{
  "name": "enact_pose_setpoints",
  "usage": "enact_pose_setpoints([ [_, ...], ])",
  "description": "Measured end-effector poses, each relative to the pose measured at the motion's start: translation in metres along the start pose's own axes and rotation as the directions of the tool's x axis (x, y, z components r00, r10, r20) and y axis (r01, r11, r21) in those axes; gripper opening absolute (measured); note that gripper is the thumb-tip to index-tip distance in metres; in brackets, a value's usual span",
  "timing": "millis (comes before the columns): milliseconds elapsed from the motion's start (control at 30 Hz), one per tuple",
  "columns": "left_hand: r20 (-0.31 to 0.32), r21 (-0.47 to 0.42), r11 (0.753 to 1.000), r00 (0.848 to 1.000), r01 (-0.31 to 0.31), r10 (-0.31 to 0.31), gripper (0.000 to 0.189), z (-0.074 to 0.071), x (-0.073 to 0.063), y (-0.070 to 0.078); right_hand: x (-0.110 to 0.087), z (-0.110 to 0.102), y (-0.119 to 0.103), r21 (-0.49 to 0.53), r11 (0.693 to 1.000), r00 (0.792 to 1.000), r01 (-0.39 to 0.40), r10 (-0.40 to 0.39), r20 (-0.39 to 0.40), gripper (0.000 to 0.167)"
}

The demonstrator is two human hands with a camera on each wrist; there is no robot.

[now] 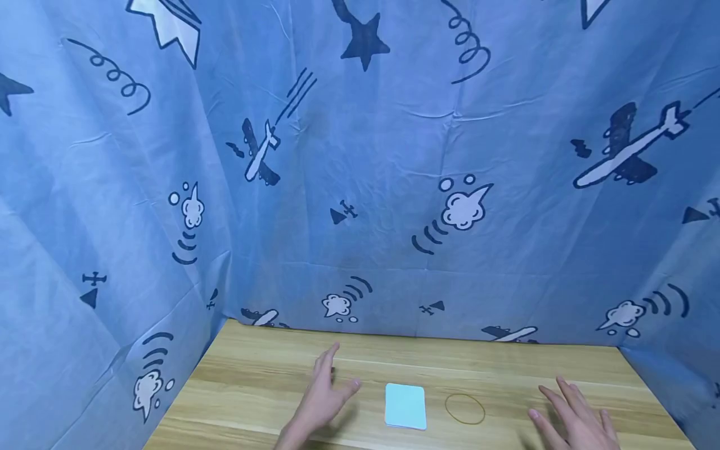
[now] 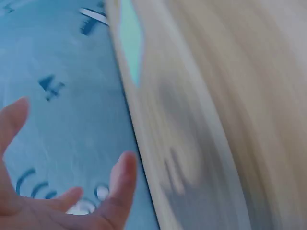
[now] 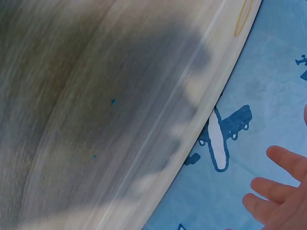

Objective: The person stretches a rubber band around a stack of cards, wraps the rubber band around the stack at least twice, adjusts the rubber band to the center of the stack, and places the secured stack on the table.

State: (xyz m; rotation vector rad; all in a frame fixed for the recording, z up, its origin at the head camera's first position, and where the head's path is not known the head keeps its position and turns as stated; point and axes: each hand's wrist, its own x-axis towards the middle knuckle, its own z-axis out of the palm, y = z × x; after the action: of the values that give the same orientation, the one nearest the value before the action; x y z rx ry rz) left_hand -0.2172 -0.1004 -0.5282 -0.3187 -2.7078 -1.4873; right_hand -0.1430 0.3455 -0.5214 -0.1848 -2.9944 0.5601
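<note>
While the left hand (image 1: 324, 399) and right hand (image 1: 576, 417) are hovering, fingers (image 3: 272, 190) wide, a pad (image 1: 405, 406) and rubber band (image 1: 464, 395) are lying short of the tabletop's (image 1: 253, 375) far edge. Low fingertips could be dragging either askew.

The left hand (image 1: 322, 400) is shown bare, with slender, tapering fingers (image 1: 325, 364), a rounded thumb (image 1: 349, 389) and, at its base, a narrow uncovered wrist (image 1: 294, 432). The right hand (image 1: 579, 421) is likewise bare; four fingers and a thumb are distinguished in the head view, where its lower part is cut off. Smoothly rounded fingertips (image 3: 274, 153) are displayed in the right wrist view; those of the left are softened by blur in the left wrist view.
</note>
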Motion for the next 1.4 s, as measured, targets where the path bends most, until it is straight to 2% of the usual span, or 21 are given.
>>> enact_pose_setpoints([
  [67, 0.080, -0.197, 0.978, 0.996, 0.062, -0.047, 0.091, 0.009, 0.001, 0.006, 0.000, 0.000, 0.001, 0.002, 1.000, 1.000, -0.002, 0.002, 0.009, 0.087],
  [133, 0.190, -0.319, 0.936, 0.978, 0.147, -0.088, 0.094, 0.018, 0.001, 0.012, 0.000, 0.001, 0.001, 0.002, 1.000, 1.000, -0.006, 0.006, 0.018, 0.088],
  [167, 0.242, -0.352, 0.917, 0.965, 0.189, -0.106, 0.095, 0.023, 0.001, 0.015, 0.000, 0.001, 0.002, 0.003, 1.000, 1.000, -0.010, 0.010, 0.024, 0.089],
  [300, 0.345, -0.378, 0.870, 0.920, 0.317, -0.185, 0.093, 0.041, 0.002, 0.021, -0.001, 0.002, 0.003, 0.001, 1.000, 0.999, -0.023, 0.023, 0.046, 0.091],
  [400, 0.344, -0.352, 0.871, 0.913, 0.342, -0.219, 0.092, 0.054, 0.002, 0.024, -0.001, 0.002, 0.004, 0.003, 1.000, 0.998, -0.027, 0.027, 0.051, 0.091],
  [467, 0.326, -0.326, 0.887, 0.919, 0.328, -0.221, 0.092, 0.060, 0.002, 0.026, -0.001, 0.001, 0.006, 0.004, 1.000, 0.998, -0.028, 0.027, 0.055, 0.091],
  [533, 0.299, -0.302, 0.907, 0.933, 0.293, -0.201, 0.093, 0.065, 0.001, 0.027, 0.000, 0.001, 0.007, 0.004, 1.000, 0.998, -0.026, 0.026, 0.056, 0.091],
  [700, 0.223, -0.220, 0.964, 0.970, 0.148, -0.098, 0.097, 0.075, -0.001, 0.028, 0.000, 0.001, 0.009, -0.004, 1.000, 0.999, -0.025, 0.025, 0.046, 0.090],
  [800, 0.201, -0.149, 0.983, 0.976, 0.110, -0.079, 0.097, 0.079, 0.000, 0.029, 0.001, 0.001, 0.010, -0.008, 0.999, 0.998, -0.031, 0.031, 0.053, 0.091],
  [933, 0.208, -0.087, 0.991, 0.974, 0.106, -0.086, 0.098, 0.082, 0.000, 0.031, 0.002, 0.001, 0.012, -0.013, 0.999, 0.998, -0.031, 0.032, 0.056, 0.092],
  [1100, 0.198, 0.006, 0.997, 0.978, 0.072, -0.071, 0.101, 0.084, -0.001, 0.034, 0.000, 0.002, 0.012, -0.024, 0.999, 0.999, -0.035, 0.036, 0.038, 0.091],
  [1400, 0.203, 0.152, 0.987, 0.976, 0.052, -0.082, 0.103, 0.089, 0.003, 0.035, -0.003, 0.003, 0.013, -0.028, 0.999, 0.999, -0.040, 0.041, 0.024, 0.089],
])
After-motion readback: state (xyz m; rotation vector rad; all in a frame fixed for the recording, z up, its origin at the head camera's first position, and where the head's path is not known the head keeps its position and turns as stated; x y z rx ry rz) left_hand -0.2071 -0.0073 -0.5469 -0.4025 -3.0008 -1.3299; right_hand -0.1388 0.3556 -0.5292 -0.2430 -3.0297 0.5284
